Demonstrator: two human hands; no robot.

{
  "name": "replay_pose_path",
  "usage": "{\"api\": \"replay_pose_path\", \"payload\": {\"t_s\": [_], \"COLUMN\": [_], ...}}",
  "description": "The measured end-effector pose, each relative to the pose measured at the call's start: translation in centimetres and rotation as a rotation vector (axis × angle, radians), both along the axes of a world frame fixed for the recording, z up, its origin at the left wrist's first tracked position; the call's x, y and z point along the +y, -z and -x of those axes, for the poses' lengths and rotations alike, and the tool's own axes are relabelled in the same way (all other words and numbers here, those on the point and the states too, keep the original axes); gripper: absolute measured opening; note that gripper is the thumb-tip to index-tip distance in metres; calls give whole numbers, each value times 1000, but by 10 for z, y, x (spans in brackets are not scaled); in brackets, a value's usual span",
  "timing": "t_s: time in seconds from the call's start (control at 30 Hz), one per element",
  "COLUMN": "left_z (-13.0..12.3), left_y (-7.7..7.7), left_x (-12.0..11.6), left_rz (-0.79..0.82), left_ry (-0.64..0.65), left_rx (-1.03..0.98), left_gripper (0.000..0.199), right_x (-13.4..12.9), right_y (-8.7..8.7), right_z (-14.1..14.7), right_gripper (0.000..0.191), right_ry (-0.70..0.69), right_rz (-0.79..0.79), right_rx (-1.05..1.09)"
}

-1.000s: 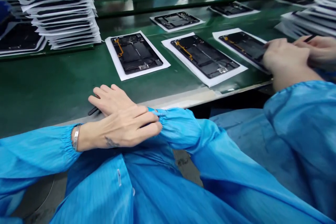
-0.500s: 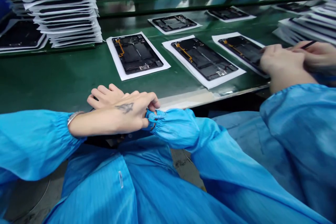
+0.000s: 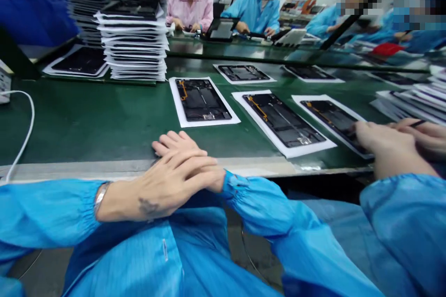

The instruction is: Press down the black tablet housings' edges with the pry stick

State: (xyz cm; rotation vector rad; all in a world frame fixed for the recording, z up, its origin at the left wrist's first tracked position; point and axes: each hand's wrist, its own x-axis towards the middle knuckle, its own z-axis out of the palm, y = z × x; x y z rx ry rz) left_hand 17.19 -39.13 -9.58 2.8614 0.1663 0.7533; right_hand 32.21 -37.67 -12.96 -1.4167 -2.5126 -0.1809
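Note:
My left hand [image 3: 170, 181], with a silver bracelet at the wrist, lies across the back of my right hand with its fingers stretched out. Beneath it, my right hand [image 3: 177, 143] rests at the bench edge, its fingers pointing left and slightly apart; the rest is partly covered. Neither hand holds an object. Beyond them lies an open tablet housing [image 3: 202, 100] with an orange flex cable, on a white sheet. To its right is a second tablet housing [image 3: 284, 120] on its own sheet. A co-worker's hand [image 3: 386, 144] is over a third tablet housing [image 3: 332, 118].
A tall stack of sheet-separated panels [image 3: 134, 46] stands at the back left, beside a blue bin [image 3: 38, 18]. Another stack [image 3: 414, 100] is at the right. A white cable [image 3: 29, 134] hangs at the left. Several people work across the green bench [image 3: 87, 125].
The view has tilted up, bringing the people opposite into sight. My left hand's fingers have moved off the right cuff and now lie flatter over my right hand.

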Motion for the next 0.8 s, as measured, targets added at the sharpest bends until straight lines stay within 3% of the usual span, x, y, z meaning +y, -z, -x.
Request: {"api": "replay_pose_path", "payload": {"t_s": [0.13, 0.3, 0.43, 0.7, 0.8], "left_z": [42, 66, 70, 72, 69], "left_y": [8, 13, 17, 21, 20], "left_x": [10, 21, 25, 29, 35], "left_rz": [-171, -108, -86, -74, 38], "left_ry": [-78, -219, -204, -221, -219], "left_rx": [-128, -178, -248, -276, -274], "left_gripper": [39, 38, 41, 40, 34], "right_x": [10, 42, 54, 49, 55], "right_y": [-17, -26, -23, -28, -27], "right_z": [-61, -111, -116, -109, -103], "right_gripper": [27, 37, 41, 26, 31], "right_ry": [91, 159, 75, -25, -31], "right_rz": [-32, -3, 48, 21, -7], "right_rx": [-88, -147, -206, -397, -448]}}
